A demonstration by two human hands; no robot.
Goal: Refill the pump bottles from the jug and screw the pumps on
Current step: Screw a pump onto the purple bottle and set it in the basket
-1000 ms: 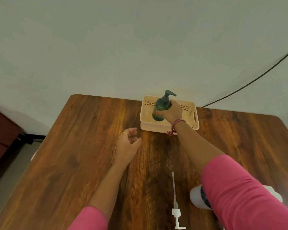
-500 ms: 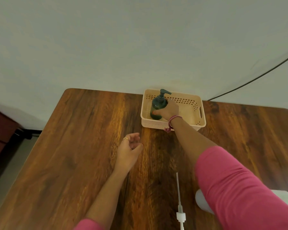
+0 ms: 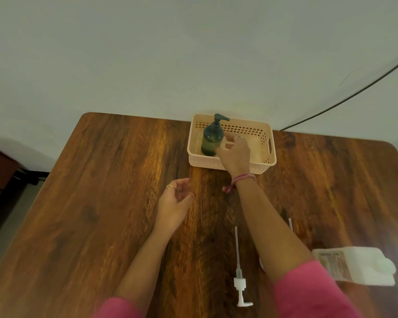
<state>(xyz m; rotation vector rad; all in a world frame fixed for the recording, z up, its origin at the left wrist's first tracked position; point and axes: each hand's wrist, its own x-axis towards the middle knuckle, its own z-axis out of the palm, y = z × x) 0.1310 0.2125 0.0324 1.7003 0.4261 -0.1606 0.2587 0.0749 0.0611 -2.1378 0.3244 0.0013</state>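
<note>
A: The dark green pump bottle [image 3: 212,138] stands upright in the left end of the perforated beige plastic basket [image 3: 268,146] on the grained wooden tabletop [image 3: 101,203].

B: And the right hand [image 3: 236,153] has let go, fingers spread beside it! A half second ago it gripped the bottle.

A: The left hand [image 3: 175,201] rests loosely curled, holding nothing. A white pump [image 3: 240,281] lies near; the jug [image 3: 354,266] sits right.

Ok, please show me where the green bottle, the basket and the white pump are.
green bottle [image 3: 211,141], head view, middle of its body
basket [image 3: 271,134], head view, right rim
white pump [image 3: 240,283], head view, its screw collar
</note>
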